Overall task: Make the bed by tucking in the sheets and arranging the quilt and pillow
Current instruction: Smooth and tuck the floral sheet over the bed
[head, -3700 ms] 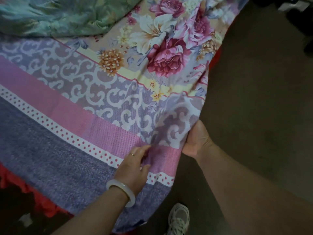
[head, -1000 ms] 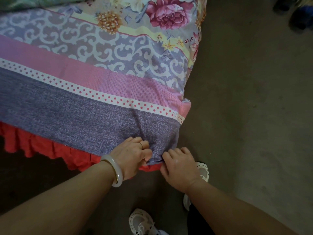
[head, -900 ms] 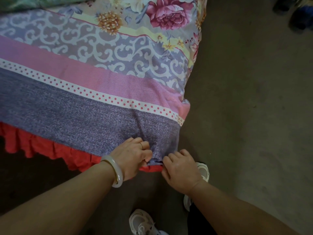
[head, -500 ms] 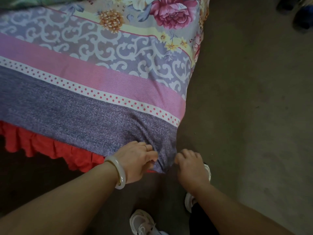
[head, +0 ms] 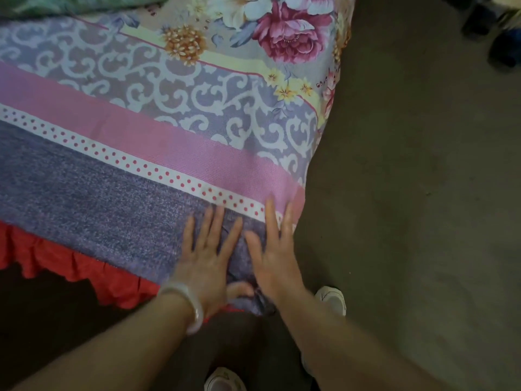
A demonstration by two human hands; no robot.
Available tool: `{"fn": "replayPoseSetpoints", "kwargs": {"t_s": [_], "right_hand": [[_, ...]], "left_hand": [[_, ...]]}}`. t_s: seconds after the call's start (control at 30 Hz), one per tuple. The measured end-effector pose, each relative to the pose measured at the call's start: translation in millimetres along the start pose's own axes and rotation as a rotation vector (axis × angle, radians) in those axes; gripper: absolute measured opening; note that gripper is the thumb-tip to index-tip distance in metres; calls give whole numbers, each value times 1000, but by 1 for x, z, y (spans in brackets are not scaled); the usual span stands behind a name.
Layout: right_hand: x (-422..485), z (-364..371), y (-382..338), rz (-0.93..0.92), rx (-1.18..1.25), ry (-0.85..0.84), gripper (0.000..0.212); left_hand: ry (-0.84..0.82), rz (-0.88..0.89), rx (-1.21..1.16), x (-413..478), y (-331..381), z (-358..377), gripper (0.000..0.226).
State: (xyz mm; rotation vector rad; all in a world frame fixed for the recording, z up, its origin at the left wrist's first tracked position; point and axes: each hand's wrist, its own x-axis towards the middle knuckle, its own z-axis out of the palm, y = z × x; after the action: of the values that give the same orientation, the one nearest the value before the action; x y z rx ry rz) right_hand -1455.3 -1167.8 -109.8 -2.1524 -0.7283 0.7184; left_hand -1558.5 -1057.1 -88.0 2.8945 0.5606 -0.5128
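The patterned sheet (head: 158,142) lies spread across the bed, its purple band draped over the near corner above a red frill (head: 70,266). Both hands rest flat there side by side, the left hand (head: 207,258) with a pale bangle (head: 186,303), the right hand (head: 275,255) beside it, fingers spread and grasping nothing. A green quilt (head: 70,4) sits bunched at the far edge.

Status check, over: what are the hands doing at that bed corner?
Left hand open, flat on sheet. Right hand open, flat beside it at the corner. Red frill showing below. Nothing in the way.
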Motion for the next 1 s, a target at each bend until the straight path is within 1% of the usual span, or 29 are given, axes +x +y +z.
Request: {"fn": "replayPoseSetpoints", "kwargs": {"t_s": [0.03,0.07,0.1,0.13,0.17,0.2,0.27,0.33,0.4,0.47,0.53,0.57,0.6,0.67,0.73,0.83,0.87,0.93,0.97,1.0], "right_hand": [[-16,-3,10,14,35,-54,75],[-30,-7,22,28,2,-117,79],[-38,-15,31,45,-81,-180,83],[-42,-23,39,50,-166,-223,87],[-41,-32,46,27,-244,-229,90],[-35,-41,48,-3,-284,-210,91],[-17,-57,41,-43,-288,-160,88],[8,-67,26,-117,-319,-98,81],[34,-69,9,-175,-360,-58,78],[56,-69,-5,-206,-378,-66,75],[70,-65,-14,-234,-394,-92,73],[73,-65,-16,-238,-396,-99,72],[77,-65,-16,-245,-397,-104,72],[79,-66,-16,-272,-411,-114,72],[77,-69,-13,-288,-439,-144,72],[71,-74,-6,-308,-524,-183,69],[68,-73,-6,-347,-552,-173,68],[67,-73,-6,-430,-591,-166,66],[67,-71,-7,-473,-600,-174,64],[68,-69,-9,-515,-603,-184,63]], "left_hand": [[-15,28,2,-10,0,5,116],[-41,70,9,-19,-2,9,125],[-86,111,17,-25,-4,10,136],[-92,150,17,-30,-6,9,143],[-74,172,0,-32,-8,3,142],[-20,188,-34,-32,-9,-1,135],[106,208,-114,-28,-10,-12,116],[170,262,-135,-23,-12,-18,100],[151,402,-24,-24,-12,-16,80],[146,520,50,-25,-8,-11,52],[148,601,17,-27,-3,-6,20],[122,633,-26,-28,-3,-4,8],[87,650,-70,-27,-3,-3,1],[17,670,-113,-26,-3,-3,11],[-74,659,-144,-29,-3,-3,10],[-240,593,-211,-36,0,-11,3],[-278,559,-225,-37,1,-12,7],[-320,501,-251,-33,3,-12,11],[-339,475,-257,-31,4,-13,10],[-323,466,-263,-29,6,-13,7]]}}
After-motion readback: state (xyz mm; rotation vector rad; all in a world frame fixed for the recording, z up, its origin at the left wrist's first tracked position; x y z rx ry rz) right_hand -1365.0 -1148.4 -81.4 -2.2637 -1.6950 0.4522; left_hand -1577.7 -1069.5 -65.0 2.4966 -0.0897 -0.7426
